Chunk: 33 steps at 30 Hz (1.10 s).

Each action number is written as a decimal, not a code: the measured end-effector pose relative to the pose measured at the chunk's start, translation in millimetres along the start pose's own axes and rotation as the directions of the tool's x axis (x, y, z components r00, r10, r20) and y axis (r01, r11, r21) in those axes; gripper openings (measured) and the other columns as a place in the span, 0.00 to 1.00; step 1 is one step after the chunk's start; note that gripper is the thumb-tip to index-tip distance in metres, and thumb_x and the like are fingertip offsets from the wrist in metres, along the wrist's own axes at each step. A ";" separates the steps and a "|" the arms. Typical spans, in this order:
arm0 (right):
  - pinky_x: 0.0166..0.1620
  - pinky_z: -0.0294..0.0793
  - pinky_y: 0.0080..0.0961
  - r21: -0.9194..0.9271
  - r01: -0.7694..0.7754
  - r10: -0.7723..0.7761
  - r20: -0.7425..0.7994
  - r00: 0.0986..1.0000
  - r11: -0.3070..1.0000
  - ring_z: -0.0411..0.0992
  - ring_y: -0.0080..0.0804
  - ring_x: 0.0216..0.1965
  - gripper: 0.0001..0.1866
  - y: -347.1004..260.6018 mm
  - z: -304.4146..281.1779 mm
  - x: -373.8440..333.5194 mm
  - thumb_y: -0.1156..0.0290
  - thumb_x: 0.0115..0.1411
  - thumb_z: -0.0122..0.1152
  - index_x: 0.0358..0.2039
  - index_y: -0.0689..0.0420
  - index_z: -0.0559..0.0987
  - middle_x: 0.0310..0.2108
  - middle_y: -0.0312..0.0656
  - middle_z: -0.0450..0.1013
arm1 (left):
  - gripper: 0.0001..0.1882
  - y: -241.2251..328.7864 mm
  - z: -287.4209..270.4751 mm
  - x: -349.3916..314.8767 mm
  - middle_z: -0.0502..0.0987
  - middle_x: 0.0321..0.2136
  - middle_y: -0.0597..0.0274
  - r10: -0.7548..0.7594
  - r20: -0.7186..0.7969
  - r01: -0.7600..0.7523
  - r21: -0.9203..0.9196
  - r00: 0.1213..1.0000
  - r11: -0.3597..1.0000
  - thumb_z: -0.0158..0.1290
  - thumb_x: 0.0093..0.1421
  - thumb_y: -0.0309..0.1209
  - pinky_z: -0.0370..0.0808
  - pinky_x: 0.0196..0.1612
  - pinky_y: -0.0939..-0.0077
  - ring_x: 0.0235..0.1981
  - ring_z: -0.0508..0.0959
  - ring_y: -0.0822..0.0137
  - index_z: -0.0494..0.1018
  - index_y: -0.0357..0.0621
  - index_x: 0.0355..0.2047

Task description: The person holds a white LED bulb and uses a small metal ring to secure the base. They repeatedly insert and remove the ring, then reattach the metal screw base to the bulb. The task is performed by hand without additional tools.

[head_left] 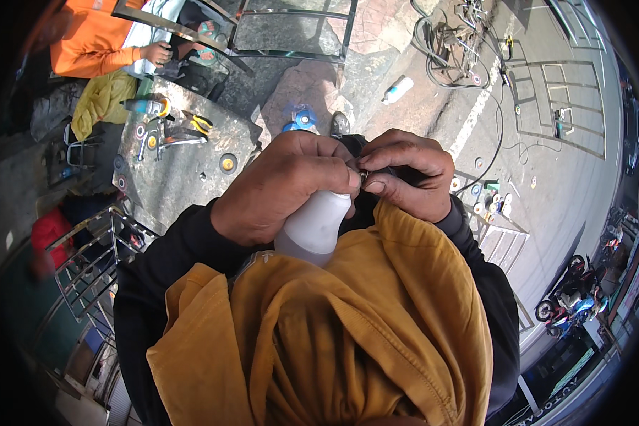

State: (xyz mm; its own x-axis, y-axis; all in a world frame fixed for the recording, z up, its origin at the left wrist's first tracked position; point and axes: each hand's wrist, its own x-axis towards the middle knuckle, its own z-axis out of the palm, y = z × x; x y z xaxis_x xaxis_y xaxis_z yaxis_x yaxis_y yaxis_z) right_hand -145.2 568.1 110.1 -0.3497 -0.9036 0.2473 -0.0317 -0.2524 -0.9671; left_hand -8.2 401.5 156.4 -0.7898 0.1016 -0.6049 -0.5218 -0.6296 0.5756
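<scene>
A white plastic bottle rests against my front, below my left hand. My left hand is closed, its curled fingers and thumb at the bottle's upper end; its exact hold there is partly hidden. The fingertips of my right hand pinch together close by. Between the two hands' fingertips shows a small shiny piece, too small to name. A mustard-coloured cloth drapes over my black sleeves and chest.
At the left, a worktable bears yellow-handled pliers, a power tool and several discs. A person in orange sits beyond it. Metal frames, cables and a bottle lie around; motorcycles stand far right.
</scene>
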 end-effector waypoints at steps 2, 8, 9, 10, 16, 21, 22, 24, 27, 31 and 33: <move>0.42 0.75 0.28 -0.064 0.013 -0.014 -0.011 1.000 0.998 0.78 0.35 0.38 0.10 -3.1 1.8 -0.5 0.81 0.54 0.68 0.38 0.63 0.82 0.35 0.47 0.78 | 0.09 0.1 -0.5 0.7 0.77 0.22 0.62 0.007 0.002 -0.007 -0.009 1.000 1.000 0.54 0.56 0.32 0.71 0.26 0.80 0.21 0.75 0.74 0.76 0.37 0.27; 0.42 0.75 0.27 -0.060 0.017 -0.017 -0.011 1.000 0.998 0.77 0.35 0.37 0.09 0.4 2.2 0.8 0.82 0.55 0.66 0.38 0.63 0.82 0.34 0.46 0.78 | 0.05 1.2 -1.9 0.2 0.78 0.25 0.56 -0.015 -0.006 0.015 0.036 1.000 0.999 0.54 0.56 0.26 0.73 0.32 0.76 0.25 0.78 0.69 0.74 0.36 0.30; 0.42 0.75 0.27 -0.040 0.012 -0.013 -0.004 1.000 0.999 0.77 0.34 0.37 0.09 1.2 1.5 1.0 0.81 0.54 0.67 0.38 0.62 0.82 0.34 0.45 0.78 | 0.05 1.4 -2.0 0.3 0.78 0.25 0.56 -0.023 0.004 0.023 0.038 1.000 0.999 0.54 0.56 0.26 0.73 0.32 0.77 0.25 0.78 0.69 0.74 0.36 0.30; 0.42 0.74 0.27 -0.016 0.007 -0.007 0.000 1.000 1.000 0.77 0.34 0.36 0.09 1.9 0.8 1.4 0.81 0.54 0.68 0.37 0.62 0.82 0.34 0.45 0.78 | 0.06 1.9 -2.4 0.4 0.78 0.25 0.57 -0.030 0.015 0.029 0.049 0.999 0.998 0.54 0.56 0.27 0.73 0.32 0.77 0.25 0.78 0.69 0.74 0.36 0.30; 0.42 0.74 0.27 0.091 -0.111 0.093 0.185 0.978 0.990 0.77 0.33 0.35 0.08 2.0 -15.1 11.3 0.78 0.52 0.71 0.34 0.62 0.82 0.32 0.43 0.79 | 0.08 1.0 -0.1 -0.1 0.78 0.24 0.57 -0.069 0.027 0.068 0.037 0.997 0.997 0.55 0.55 0.29 0.73 0.32 0.77 0.25 0.78 0.70 0.74 0.35 0.30; 0.41 0.75 0.27 0.107 -0.100 0.071 0.249 0.966 0.989 0.77 0.33 0.35 0.08 3.8 -21.0 18.6 0.79 0.52 0.71 0.34 0.61 0.82 0.32 0.42 0.79 | 0.08 0.0 -0.2 0.1 0.78 0.25 0.58 -0.069 0.037 0.068 0.030 0.997 0.997 0.55 0.55 0.29 0.74 0.32 0.77 0.25 0.78 0.70 0.74 0.35 0.30; 0.41 0.75 0.27 0.113 -0.104 0.072 0.255 0.964 0.988 0.77 0.33 0.35 0.09 4.1 -21.4 19.6 0.79 0.52 0.72 0.34 0.62 0.82 0.32 0.42 0.79 | 0.08 -0.5 -0.3 0.2 0.78 0.25 0.58 -0.064 0.035 0.063 0.034 0.997 0.997 0.55 0.55 0.29 0.74 0.31 0.77 0.25 0.78 0.70 0.74 0.35 0.30; 0.41 0.75 0.27 0.108 -0.109 0.074 0.285 0.956 0.988 0.77 0.32 0.35 0.09 3.9 -23.5 21.8 0.79 0.51 0.72 0.33 0.62 0.82 0.31 0.42 0.78 | 0.08 -1.2 -0.5 -0.2 0.78 0.25 0.59 -0.052 0.035 0.051 0.049 0.998 0.998 0.55 0.55 0.29 0.74 0.31 0.77 0.25 0.78 0.70 0.74 0.36 0.30; 0.41 0.75 0.27 0.108 -0.117 0.081 0.293 0.953 0.987 0.77 0.31 0.35 0.09 2.5 -24.0 22.7 0.79 0.51 0.73 0.32 0.62 0.81 0.31 0.42 0.78 | 0.08 -1.4 -0.7 -0.6 0.78 0.25 0.59 -0.038 0.042 0.035 0.069 0.998 0.997 0.55 0.55 0.29 0.73 0.31 0.77 0.25 0.78 0.71 0.74 0.36 0.30; 0.35 0.73 0.28 0.117 -0.122 0.089 0.254 0.963 0.986 0.76 0.34 0.30 0.11 -0.9 -21.5 20.4 0.77 0.46 0.76 0.28 0.60 0.80 0.28 0.45 0.78 | 0.08 -1.8 0.1 -0.9 0.78 0.25 0.59 -0.018 0.049 0.014 0.073 0.999 0.997 0.55 0.55 0.30 0.73 0.31 0.78 0.25 0.78 0.71 0.74 0.36 0.29; 0.35 0.73 0.28 0.093 -0.098 0.072 0.252 0.965 0.991 0.76 0.34 0.30 0.11 -2.6 -21.1 19.8 0.77 0.46 0.76 0.28 0.60 0.80 0.28 0.45 0.78 | 0.08 -1.6 0.8 -0.9 0.78 0.25 0.59 -0.013 0.053 0.008 0.086 0.999 0.996 0.55 0.55 0.30 0.73 0.30 0.78 0.25 0.78 0.71 0.74 0.36 0.29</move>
State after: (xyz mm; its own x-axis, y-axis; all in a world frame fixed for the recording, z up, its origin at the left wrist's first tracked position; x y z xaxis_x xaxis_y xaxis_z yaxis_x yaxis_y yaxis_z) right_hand -171.9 558.1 116.2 -0.1035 -0.9774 0.1845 0.0901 -0.1939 -0.9769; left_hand -6.9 403.0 156.5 -0.7990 0.1499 -0.5823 -0.5539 -0.5604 0.6158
